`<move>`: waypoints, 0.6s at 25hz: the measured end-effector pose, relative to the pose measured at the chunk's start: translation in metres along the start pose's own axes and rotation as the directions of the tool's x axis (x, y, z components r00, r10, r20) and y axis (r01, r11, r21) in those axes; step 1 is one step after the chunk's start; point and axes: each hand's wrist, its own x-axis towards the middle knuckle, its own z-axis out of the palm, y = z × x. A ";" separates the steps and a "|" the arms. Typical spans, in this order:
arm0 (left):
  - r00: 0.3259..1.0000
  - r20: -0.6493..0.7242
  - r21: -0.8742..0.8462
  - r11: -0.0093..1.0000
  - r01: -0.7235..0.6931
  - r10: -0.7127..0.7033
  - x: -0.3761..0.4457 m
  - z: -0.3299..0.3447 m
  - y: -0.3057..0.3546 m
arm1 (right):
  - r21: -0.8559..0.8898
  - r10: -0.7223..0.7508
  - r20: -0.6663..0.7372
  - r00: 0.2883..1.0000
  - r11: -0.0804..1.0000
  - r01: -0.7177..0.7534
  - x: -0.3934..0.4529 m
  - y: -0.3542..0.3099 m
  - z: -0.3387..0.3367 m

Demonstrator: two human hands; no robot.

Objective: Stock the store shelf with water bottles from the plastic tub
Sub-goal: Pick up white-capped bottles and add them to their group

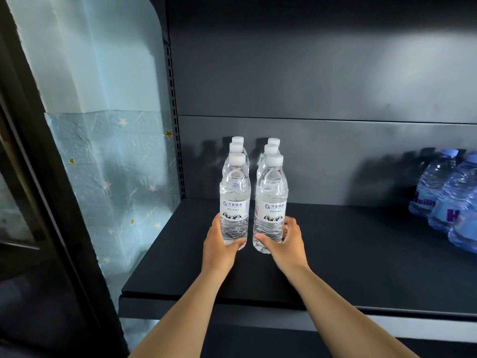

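Here, fingers (289, 223) around front bottles (234, 202), upright

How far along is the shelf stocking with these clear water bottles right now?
Done: four clear bottles stand in two rows on the shelf, behind the front pair. In hand: the left hand grips the front left bottle, the right hand grips the front right bottle. Left: much bare shelf remains; the tub is out of view.
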 end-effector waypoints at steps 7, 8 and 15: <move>1.000 -0.006 -0.041 0.999 -0.008 0.008 -0.003 -0.001 0.005 | -0.035 -0.038 -0.026 0.999 0.999 0.037 -0.002 -0.004 0.000; 1.000 -0.010 -0.048 0.999 -0.008 0.007 -0.004 -0.002 0.007 | -0.034 -0.042 -0.025 0.999 0.999 0.041 -0.003 -0.004 0.000; 1.000 -0.008 -0.051 0.999 -0.010 0.009 -0.006 -0.002 0.012 | -0.034 -0.061 -0.040 0.997 0.998 0.060 -0.002 -0.003 0.001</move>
